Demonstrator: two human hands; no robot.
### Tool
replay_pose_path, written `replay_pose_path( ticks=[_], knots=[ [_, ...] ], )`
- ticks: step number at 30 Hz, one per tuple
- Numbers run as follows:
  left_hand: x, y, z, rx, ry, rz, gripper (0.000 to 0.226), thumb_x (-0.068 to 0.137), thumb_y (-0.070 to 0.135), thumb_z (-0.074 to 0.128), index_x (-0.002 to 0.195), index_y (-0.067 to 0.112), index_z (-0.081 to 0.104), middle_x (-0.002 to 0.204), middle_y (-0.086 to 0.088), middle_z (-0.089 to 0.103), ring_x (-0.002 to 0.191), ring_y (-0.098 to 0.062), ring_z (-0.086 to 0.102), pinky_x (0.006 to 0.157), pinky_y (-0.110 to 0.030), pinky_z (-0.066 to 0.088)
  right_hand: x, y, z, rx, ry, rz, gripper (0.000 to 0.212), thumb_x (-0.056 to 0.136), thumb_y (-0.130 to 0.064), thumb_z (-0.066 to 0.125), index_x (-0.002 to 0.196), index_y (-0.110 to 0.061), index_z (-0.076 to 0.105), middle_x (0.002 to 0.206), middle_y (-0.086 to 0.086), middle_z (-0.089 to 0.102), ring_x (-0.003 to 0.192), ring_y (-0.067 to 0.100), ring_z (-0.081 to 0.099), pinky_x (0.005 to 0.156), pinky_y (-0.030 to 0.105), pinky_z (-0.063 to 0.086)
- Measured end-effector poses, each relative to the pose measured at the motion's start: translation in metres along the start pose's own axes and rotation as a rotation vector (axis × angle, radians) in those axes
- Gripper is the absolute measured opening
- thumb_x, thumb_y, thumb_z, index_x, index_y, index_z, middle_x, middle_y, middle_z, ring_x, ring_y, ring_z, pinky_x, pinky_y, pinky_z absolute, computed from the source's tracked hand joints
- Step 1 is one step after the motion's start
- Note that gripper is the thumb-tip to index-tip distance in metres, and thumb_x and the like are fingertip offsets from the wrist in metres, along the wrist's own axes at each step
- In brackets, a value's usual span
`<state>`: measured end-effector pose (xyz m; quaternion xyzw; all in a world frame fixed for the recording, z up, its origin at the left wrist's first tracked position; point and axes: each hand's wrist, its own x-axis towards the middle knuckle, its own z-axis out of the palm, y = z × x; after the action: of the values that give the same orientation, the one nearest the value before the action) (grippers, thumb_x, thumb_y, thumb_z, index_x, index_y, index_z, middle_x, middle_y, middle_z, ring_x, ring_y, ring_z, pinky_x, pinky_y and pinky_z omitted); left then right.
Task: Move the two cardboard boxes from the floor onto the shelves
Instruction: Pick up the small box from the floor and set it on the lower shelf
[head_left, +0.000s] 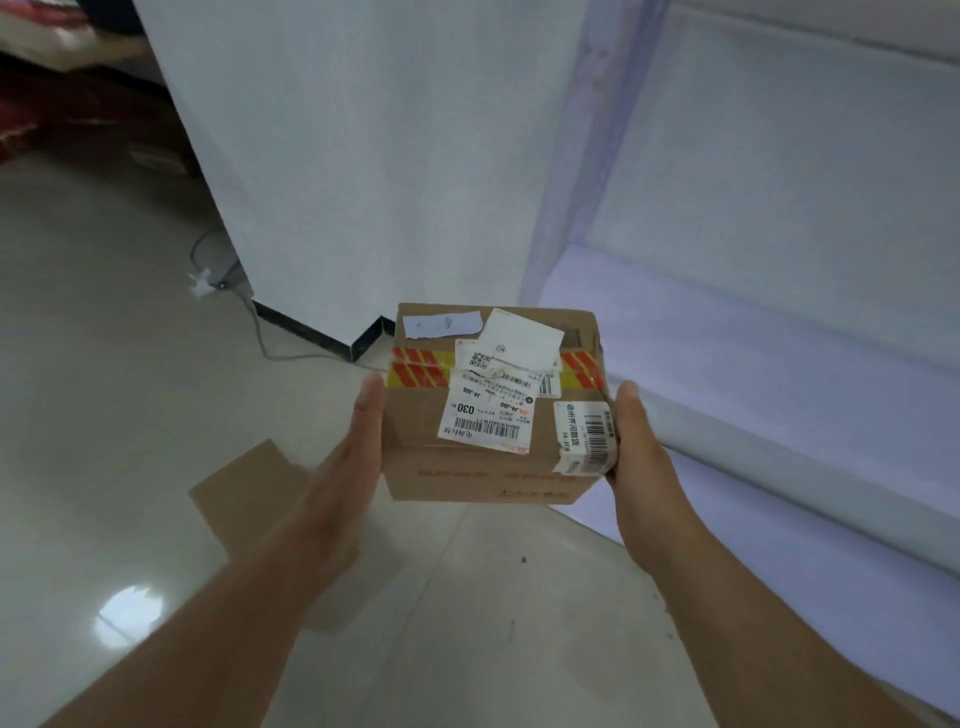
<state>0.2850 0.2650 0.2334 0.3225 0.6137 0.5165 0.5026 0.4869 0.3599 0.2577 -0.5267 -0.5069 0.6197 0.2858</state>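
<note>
Item in hand: a small brown cardboard box (493, 410), sealed with red-and-yellow striped tape and covered in white shipping labels, held clear of the pale glossy tiled floor (104, 364).

Left hand (358, 457): flat against the box's left side, fingers extended and thumb along the upper edge. Right hand (636, 447): pressed to the opposite side in the same manner, partly covering a barcode label. Neither hand is closed around anything; the box is clamped between the two open palms.

Second item: a flat plain brown cardboard box (244, 488) lies on the floor, below and to the left of the left hand, partly hidden by the left forearm. It is untouched.

Destination: white metal shelves (727, 353) stand immediately to the right of the right hand, their lower boards showing no load in the visible portion. The carried box sits near the shelf's front edge but is not over it.

Assessment: first box lifted, not yet placed. Second box is entirely outstanding. Task judged under halfway.
</note>
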Motion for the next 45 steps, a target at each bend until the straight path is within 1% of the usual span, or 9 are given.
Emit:
replay_pose_path(
  ticks=[6, 20, 26, 30, 32, 35, 38, 42, 45],
  knots=[
    [0.044, 0.028, 0.061, 0.057, -0.178, 0.010, 0.095, 0.061, 0.097, 0.020, 0.128, 0.043, 0.060, 0.130, 0.010, 0.067, 0.130, -0.014, 0.054, 0.119, -0.046, 0.025, 0.008, -0.019, -0.069, 0.038, 0.154, -0.007, 0.061, 0.086, -0.070, 0.026, 0.107, -0.034, 0.070, 0.109, -0.005, 0.074, 0.109, 0.012, 0.063, 0.103, 0.035, 0.037],
    [0.131, 0.077, 0.191, 0.127, -0.258, 0.055, 0.073, 0.090, 0.069, 0.007, 0.120, 0.037, 0.065, 0.121, 0.008, 0.073, 0.117, -0.009, 0.063, 0.112, -0.034, 0.037, 0.061, -0.044, -0.183, 0.048, 0.244, -0.056, 0.064, 0.091, -0.064, 0.020, 0.109, -0.029, 0.070, 0.106, 0.000, 0.074, 0.100, 0.013, 0.066, 0.073, 0.023, 0.040],
    [0.165, 0.069, 0.207, 0.161, -0.271, 0.029, 0.075, 0.091, 0.069, 0.005, 0.117, 0.036, 0.067, 0.122, 0.004, 0.072, 0.120, -0.015, 0.062, 0.114, -0.040, 0.034, 0.091, -0.036, -0.200, 0.028, 0.243, -0.071, 0.057, 0.088, -0.067, 0.026, 0.084, -0.034, 0.072, 0.095, -0.004, 0.075, 0.093, 0.014, 0.067, 0.082, 0.030, 0.043],
    [0.190, 0.057, 0.211, 0.170, -0.283, 0.033, 0.075, 0.091, 0.069, 0.008, 0.124, 0.034, 0.064, 0.123, 0.003, 0.072, 0.121, -0.017, 0.061, 0.115, -0.044, 0.033, 0.112, -0.024, -0.205, -0.035, 0.212, -0.042, 0.080, 0.060, -0.087, 0.043, 0.113, -0.031, 0.065, 0.108, -0.004, 0.072, 0.101, 0.019, 0.067, 0.095, 0.042, 0.047],
    [0.198, 0.051, 0.209, 0.186, -0.291, 0.044, 0.073, 0.091, 0.068, 0.009, 0.129, 0.034, 0.061, 0.124, 0.004, 0.071, 0.122, -0.016, 0.061, 0.115, -0.044, 0.034, 0.119, -0.017, -0.205, -0.049, 0.161, -0.077, 0.081, 0.056, -0.079, 0.054, 0.118, -0.028, 0.062, 0.109, -0.004, 0.073, 0.099, 0.018, 0.068, 0.090, 0.038, 0.049],
    [0.210, 0.048, 0.208, 0.190, -0.293, 0.067, 0.068, 0.088, 0.069, 0.018, 0.132, 0.035, 0.058, 0.126, 0.008, 0.070, 0.122, -0.011, 0.060, 0.114, -0.041, 0.036, 0.128, -0.014, -0.210, -0.113, 0.092, -0.169, 0.036, 0.079, -0.041, 0.065, 0.114, -0.029, 0.065, 0.106, -0.008, 0.075, 0.093, 0.010, 0.071, 0.079, 0.023, 0.052],
    [0.217, 0.053, 0.205, 0.325, -0.323, 0.101, 0.049, 0.088, 0.050, 0.048, 0.132, 0.030, 0.055, 0.123, 0.009, 0.070, 0.114, -0.010, 0.064, 0.106, -0.036, 0.046, 0.137, -0.010, -0.215, -0.203, 0.099, -0.210, 0.049, 0.077, -0.006, 0.070, 0.118, -0.029, 0.059, 0.106, -0.011, 0.071, 0.091, 0.003, 0.068, 0.069, 0.013, 0.050],
    [0.224, 0.052, 0.204, 0.599, -0.147, 0.122, 0.077, 0.079, 0.004, 0.068, 0.144, 0.020, 0.030, 0.125, -0.001, 0.054, 0.119, -0.026, 0.054, 0.099, -0.045, 0.049, 0.148, 0.007, -0.211, -0.233, 0.199, -0.124, 0.065, 0.079, 0.000, 0.067, 0.132, -0.027, 0.044, 0.095, -0.018, 0.060, 0.090, 0.004, 0.061, 0.059, 0.008, 0.046],
    [0.231, 0.047, 0.203, 0.791, -0.079, 0.224, 0.079, 0.082, 0.005, 0.068, 0.147, 0.020, 0.026, 0.120, 0.002, 0.049, 0.109, -0.023, 0.052, 0.086, -0.034, 0.046, 0.157, 0.020, -0.208, -0.374, 0.297, -0.083, 0.055, 0.085, -0.009, 0.061, 0.137, -0.023, 0.045, 0.099, -0.011, 0.057, 0.093, 0.014, 0.054, 0.061, 0.009, 0.037]
  ],
)
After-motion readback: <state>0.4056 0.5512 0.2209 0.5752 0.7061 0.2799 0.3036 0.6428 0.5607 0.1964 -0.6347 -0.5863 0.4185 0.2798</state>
